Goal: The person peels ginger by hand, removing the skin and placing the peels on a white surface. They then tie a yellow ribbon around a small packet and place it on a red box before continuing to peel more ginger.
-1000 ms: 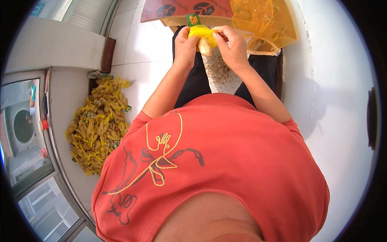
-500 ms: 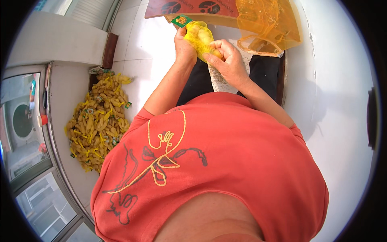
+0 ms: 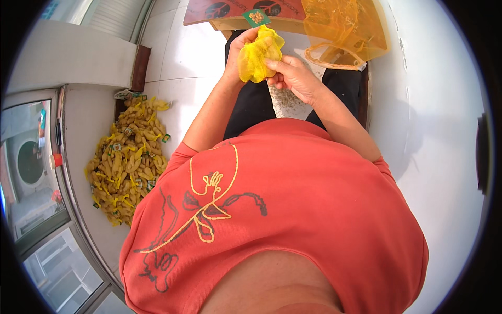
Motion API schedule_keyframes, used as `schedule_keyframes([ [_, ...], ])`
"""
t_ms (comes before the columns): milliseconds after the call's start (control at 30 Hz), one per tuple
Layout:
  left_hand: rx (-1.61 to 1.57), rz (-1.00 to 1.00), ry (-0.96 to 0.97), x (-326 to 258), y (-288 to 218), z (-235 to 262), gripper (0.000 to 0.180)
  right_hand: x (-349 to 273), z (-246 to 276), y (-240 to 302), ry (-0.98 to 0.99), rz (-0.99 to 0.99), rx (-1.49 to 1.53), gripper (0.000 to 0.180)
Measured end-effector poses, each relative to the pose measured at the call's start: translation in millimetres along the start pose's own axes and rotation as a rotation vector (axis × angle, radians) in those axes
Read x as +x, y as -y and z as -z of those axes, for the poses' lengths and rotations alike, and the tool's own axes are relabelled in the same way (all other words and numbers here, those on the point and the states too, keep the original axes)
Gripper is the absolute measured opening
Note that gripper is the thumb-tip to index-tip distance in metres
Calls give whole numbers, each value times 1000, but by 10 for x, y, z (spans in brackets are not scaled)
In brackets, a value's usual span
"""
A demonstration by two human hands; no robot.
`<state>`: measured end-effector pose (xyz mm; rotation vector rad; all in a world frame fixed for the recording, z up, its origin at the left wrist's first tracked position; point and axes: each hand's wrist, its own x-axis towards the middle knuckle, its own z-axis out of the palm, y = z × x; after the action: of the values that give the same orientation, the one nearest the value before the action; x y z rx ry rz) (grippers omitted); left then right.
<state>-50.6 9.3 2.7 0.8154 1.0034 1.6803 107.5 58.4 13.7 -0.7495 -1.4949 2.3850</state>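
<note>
Both my hands hold a yellow mesh bag (image 3: 257, 57) above my lap, near the board. Its netting is bunched and puffed out, and what lies inside is hard to make out. A small green label (image 3: 256, 18) with a picture of brownish pieces sticks up from its far end. My left hand (image 3: 236, 58) is closed round the bag's left side and upper end, its fingers partly behind the mesh. From the right, my right hand (image 3: 294, 76) pinches the lower right edge, thumb on top and fingers curled beneath.
On the floor at left is a heap of filled yellow net bags (image 3: 128, 157) with green labels. Ahead stands a red-topped wooden board (image 3: 238, 11). A large orange mesh sack (image 3: 345, 31) hangs at its right. White walls flank me; a glass door (image 3: 34, 157) is at far left.
The mesh bag has turned more upright and its netting is now bunched, hiding the pale pieces seen before. The label has shifted right and up. My right hand has moved slightly down.
</note>
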Motion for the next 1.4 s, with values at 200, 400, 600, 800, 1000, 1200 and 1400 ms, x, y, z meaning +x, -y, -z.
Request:
schedule_keyframes([
  [200, 885, -445, -294, -91, -2, -138, 33, 76, 123, -4, -94, 33, 188, 30],
  [400, 1105, -726, -38, -289, -44, -348, 25, 128, 95, -66, -145, 104, 261, 23],
  [600, 1137, -584, 164, -439, -92, -353, 22, 144, 152, -216, -173, 113, 324, 25],
  [800, 922, -380, 195, -567, -30, -265, 25, 162, 95, -278, -273, 181, 378, 30],
  [1000, 620, -35, 115, -635, 133, -96, 25, 102, 44, -245, -337, 199, 301, 34],
  [1200, 12, 354, 244, -549, -90, 6, 36, 126, 82, -229, -388, 308, 145, 31],
  [1400, 84, 303, -168, -271, 42, -79, 34, 108, -110, -322, -356, 285, -116, 31],
])
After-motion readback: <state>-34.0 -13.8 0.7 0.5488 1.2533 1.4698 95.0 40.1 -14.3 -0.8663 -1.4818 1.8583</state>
